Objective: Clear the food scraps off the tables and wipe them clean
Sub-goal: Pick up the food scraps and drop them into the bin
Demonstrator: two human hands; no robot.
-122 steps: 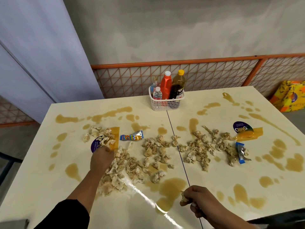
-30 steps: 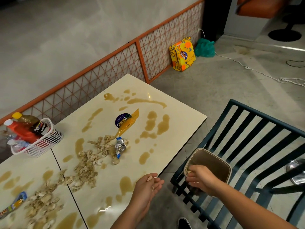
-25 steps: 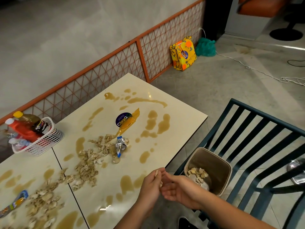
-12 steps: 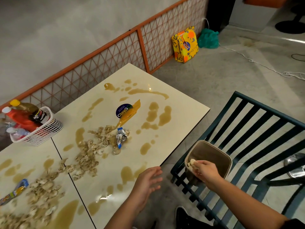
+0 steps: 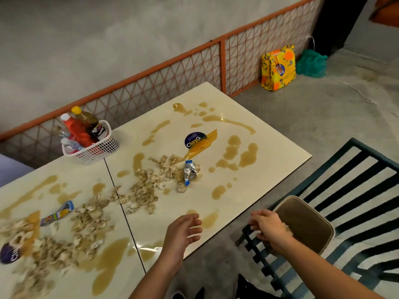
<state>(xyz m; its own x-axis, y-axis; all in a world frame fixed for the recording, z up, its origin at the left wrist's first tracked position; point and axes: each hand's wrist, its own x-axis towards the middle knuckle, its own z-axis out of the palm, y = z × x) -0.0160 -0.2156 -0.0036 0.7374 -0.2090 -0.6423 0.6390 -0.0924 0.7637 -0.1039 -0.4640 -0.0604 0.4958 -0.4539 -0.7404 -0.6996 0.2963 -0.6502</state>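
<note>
- Bottles (image 5: 87,129) are kept in the upper-left basket (image 5: 101,152).
- Scraps (image 5: 288,229) are seen in the lower-right bin (image 5: 311,230).
- Left hand (image 5: 183,233) is spread, empty; right hand (image 5: 267,227) is blurred, its hold cannot be told.

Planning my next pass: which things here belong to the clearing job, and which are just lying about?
Job: scraps, spills, foil wrapper, striped wrapper, purple lid, bin, table.
Lying about: basket, yellow bag, green bag, chair.
</note>
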